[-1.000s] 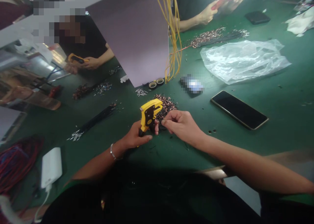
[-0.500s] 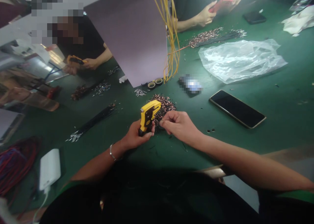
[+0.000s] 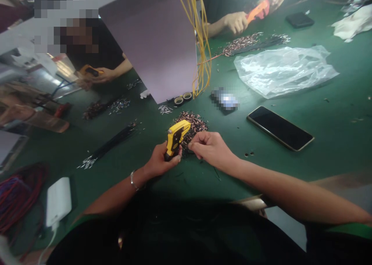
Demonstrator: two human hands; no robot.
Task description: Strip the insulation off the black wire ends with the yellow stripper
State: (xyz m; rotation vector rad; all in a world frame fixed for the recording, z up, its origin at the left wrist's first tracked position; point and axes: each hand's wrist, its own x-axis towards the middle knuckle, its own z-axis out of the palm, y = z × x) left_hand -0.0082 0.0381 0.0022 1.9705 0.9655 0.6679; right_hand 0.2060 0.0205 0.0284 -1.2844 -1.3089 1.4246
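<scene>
My left hand point(image 3: 163, 158) is wrapped round a yellow and black wire stripper point(image 3: 176, 136), held upright with its head tilted to the right. Just right of it, my right hand point(image 3: 211, 145) is closed in a pinch, its fingertips close to the tool. Whatever sits in that pinch is too small to make out. Behind both hands lies a heap of short dark wire pieces with copper-coloured ends point(image 3: 195, 121), partly hidden by the stripper and my right fingers.
A bundle of black wires point(image 3: 113, 143) lies left on the green table point(image 3: 186, 199). Right are a phone point(image 3: 279, 128) and a clear plastic bag point(image 3: 283, 71). Yellow wires point(image 3: 200, 44) hang by a pale panel point(image 3: 157, 44). Across, two co-workers hold tools. A white power bank point(image 3: 59, 201) is lower left.
My hands and the wire stripper stay in nearly the same pose. At the upper right, the co-worker's hand and red-orange tool have shifted and turned slightly.
</scene>
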